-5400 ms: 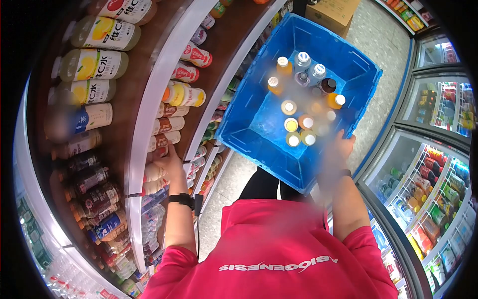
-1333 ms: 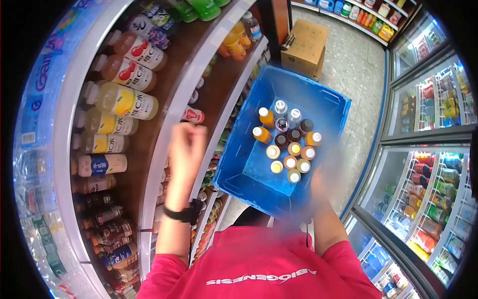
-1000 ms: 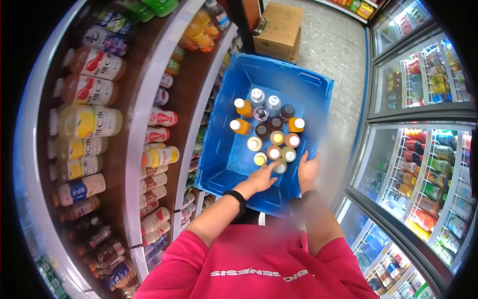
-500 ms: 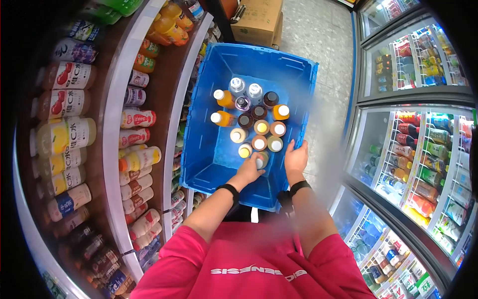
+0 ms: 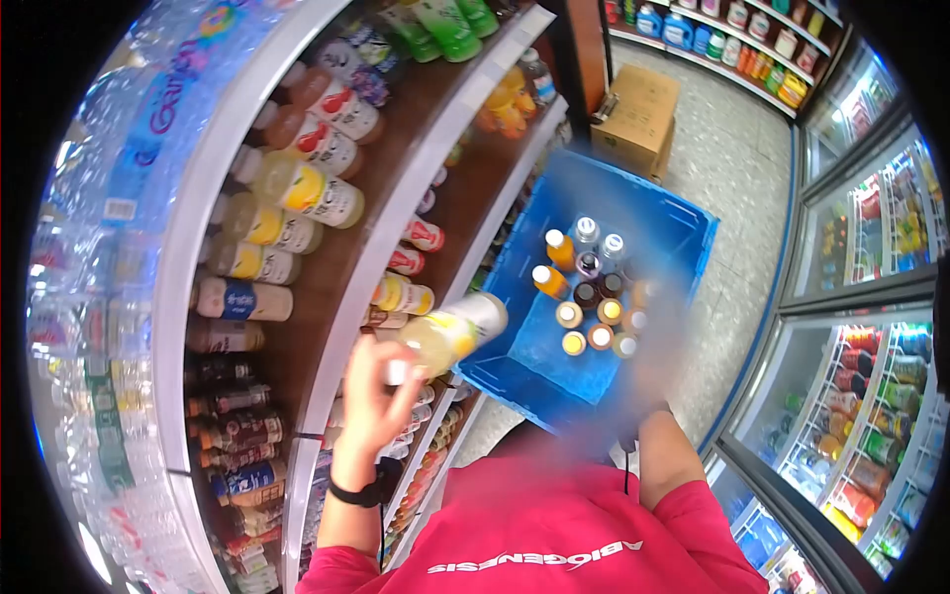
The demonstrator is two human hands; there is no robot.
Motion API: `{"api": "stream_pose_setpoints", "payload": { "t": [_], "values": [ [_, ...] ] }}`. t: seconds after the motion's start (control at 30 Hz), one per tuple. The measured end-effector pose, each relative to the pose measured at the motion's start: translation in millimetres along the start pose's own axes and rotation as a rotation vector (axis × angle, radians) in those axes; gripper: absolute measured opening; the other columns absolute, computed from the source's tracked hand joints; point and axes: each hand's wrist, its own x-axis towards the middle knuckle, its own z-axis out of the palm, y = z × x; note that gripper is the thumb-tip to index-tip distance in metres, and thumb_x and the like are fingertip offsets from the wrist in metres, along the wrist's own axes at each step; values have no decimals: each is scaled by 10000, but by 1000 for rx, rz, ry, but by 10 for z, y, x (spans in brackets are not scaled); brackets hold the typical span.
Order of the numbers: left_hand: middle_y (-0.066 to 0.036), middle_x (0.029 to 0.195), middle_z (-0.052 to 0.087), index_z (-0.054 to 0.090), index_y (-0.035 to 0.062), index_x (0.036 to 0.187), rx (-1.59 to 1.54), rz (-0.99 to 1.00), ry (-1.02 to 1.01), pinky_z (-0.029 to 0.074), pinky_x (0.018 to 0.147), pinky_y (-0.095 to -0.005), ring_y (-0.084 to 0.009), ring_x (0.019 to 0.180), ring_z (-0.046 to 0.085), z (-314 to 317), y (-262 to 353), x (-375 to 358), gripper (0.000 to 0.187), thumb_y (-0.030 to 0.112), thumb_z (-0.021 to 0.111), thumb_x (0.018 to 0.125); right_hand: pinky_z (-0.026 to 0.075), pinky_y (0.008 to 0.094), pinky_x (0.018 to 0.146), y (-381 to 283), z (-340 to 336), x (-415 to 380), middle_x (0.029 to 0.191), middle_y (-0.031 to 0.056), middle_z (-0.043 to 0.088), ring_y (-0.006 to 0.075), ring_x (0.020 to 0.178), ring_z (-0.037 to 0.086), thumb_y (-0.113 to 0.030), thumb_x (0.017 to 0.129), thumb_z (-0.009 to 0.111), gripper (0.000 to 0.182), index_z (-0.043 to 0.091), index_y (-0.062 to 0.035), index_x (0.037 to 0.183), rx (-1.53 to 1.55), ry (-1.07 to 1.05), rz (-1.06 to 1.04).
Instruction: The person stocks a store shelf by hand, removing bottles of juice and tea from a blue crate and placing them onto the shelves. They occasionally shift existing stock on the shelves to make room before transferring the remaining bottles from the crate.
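My left hand [image 5: 368, 404] is closed around the cap end of a lemon drink bottle [image 5: 457, 335] with pale yellow liquid and a white and yellow label. The bottle is tilted, its base towards the blue crate [image 5: 529, 351] and its cap towards the shelf. Inside the crate stand several bottles, among them orange ones [image 5: 559, 249] with white caps, clear ones and dark-capped ones. At the crate's right side is my right hand [image 5: 658, 374], its fingers smeared by a blurred patch, so its grip cannot be made out.
Left of me rises a shelf [image 5: 371, 287] with rows of drink bottles. Glass-door fridges [image 5: 841, 396] line the right side. A cardboard box [image 5: 638, 114] sits on the floor [image 5: 737, 129] beyond the crate, with another stocked shelf [image 5: 727, 69] farther back.
My left hand has lifted the lemon drink bottle out of the crate and carried it left towards the shelf. The view has turned left, so the crate appears farther right.
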Motion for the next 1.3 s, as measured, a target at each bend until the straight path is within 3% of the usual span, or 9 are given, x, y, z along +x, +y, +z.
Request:
{"api": "stream_pose_setpoints", "payload": {
  "t": [0.13,0.23,0.33,0.47,0.6,0.93,1.1,1.2,1.3],
  "values": [
    [-94,1004,473,480,40,1073,72,-88,421,391,851,-327,-201,925,479,-524,-103,-120,211,80,598,904,506,510,865,-32,-33,-25,1179,241,601,427,1053,599,-320,942,541,447,483,6,1244,-20,2,-3],
    [-98,1089,489,464,22,1158,115,-161,573,389,931,-321,-186,1021,483,-717,-247,-68,211,96,535,973,506,508,869,428,373,239,1187,242,599,425,1064,595,-313,945,538,447,476,8,1250,-50,-48,-186],
    [-91,1173,494,464,27,1232,140,-206,651,390,966,-305,-167,1077,484,-877,-383,108,270,191,513,1024,508,504,867,51,37,31,1188,246,597,427,1071,591,-306,948,533,438,471,9,1246,-1,-8,-41],
    [-117,1187,509,484,10,1239,140,-161,611,455,915,-335,-198,1069,520,-976,-517,421,294,180,534,1005,509,504,866,309,292,155,1188,253,594,431,1069,590,-305,950,531,436,468,9,1245,146,-32,-70],
    [-111,1222,533,518,19,1269,140,-226,604,410,970,-305,-190,1114,507,-1079,-706,649,387,290,561,996,510,506,858,237,194,77,1161,245,601,427,1053,595,-309,952,529,416,475,6,1219,4,41,-147],
    [-110,1327,536,500,61,1374,133,-178,644,413,934,-295,-183,1081,524,-1131,-1192,1174,496,315,605,962,514,498,847,204,156,70,1125,226,604,410,1046,597,-307,948,542,392,488,0,1185,-65,34,-197],
    [-186,1433,426,383,54,1448,211,-140,610,387,1041,-354,-256,1264,447,-1004,-1077,1186,712,329,717,883,512,488,855,187,140,53,1136,234,599,410,1050,595,-301,947,545,410,483,16,1199,-34,31,-172],
    [-212,1467,355,305,52,1481,398,-69,649,400,1051,-397,-286,1320,403,-916,-1174,1108,861,287,795,813,509,486,859,305,281,126,1139,245,595,416,1049,593,-299,945,546,429,479,31,1211,82,28,-138],
    [-214,1466,345,274,38,1490,306,-145,694,438,1009,-410,-292,1297,427,-804,-1103,1072,942,243,839,764,507,486,861,377,381,156,1139,253,593,422,1049,590,-300,944,547,442,476,40,1217,173,19,-111]
  ]
}}
